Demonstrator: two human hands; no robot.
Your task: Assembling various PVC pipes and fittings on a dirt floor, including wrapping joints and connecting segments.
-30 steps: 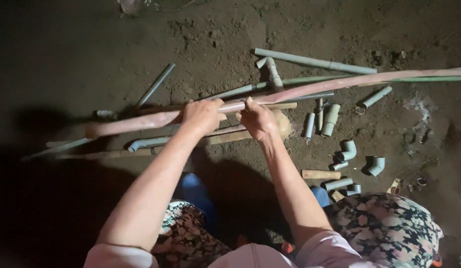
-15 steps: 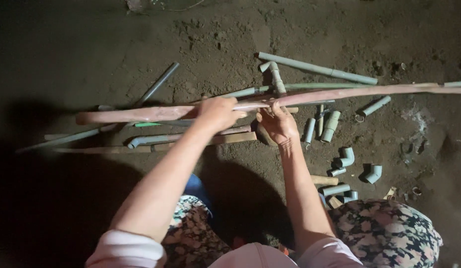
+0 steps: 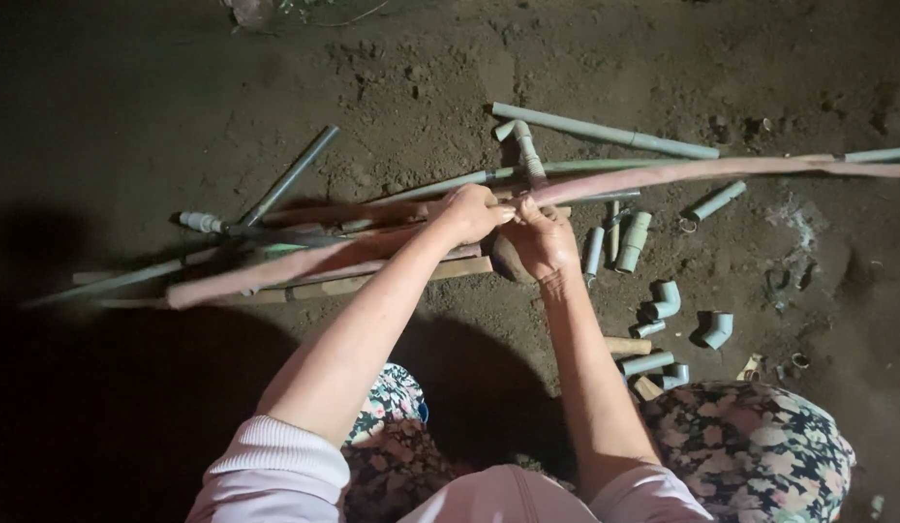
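Observation:
Both my hands grip a long reddish pipe near its middle, held over a dirt floor. My left hand and my right hand are closed around it side by side, touching. The pipe bends at my hands: its left half slopes down to the lower left, its right half runs level to the far right. Under it lie several grey pipes and a wooden slat.
Grey pipe elbows and short pipe pieces lie scattered on the dirt to the right of my hands. A long grey pipe lies slanted at the left. My floral-clothed knees are at the bottom.
The long pipe was nearly straight before; it is now bent at my hands, its left end dropped lower. My hands have come closer together.

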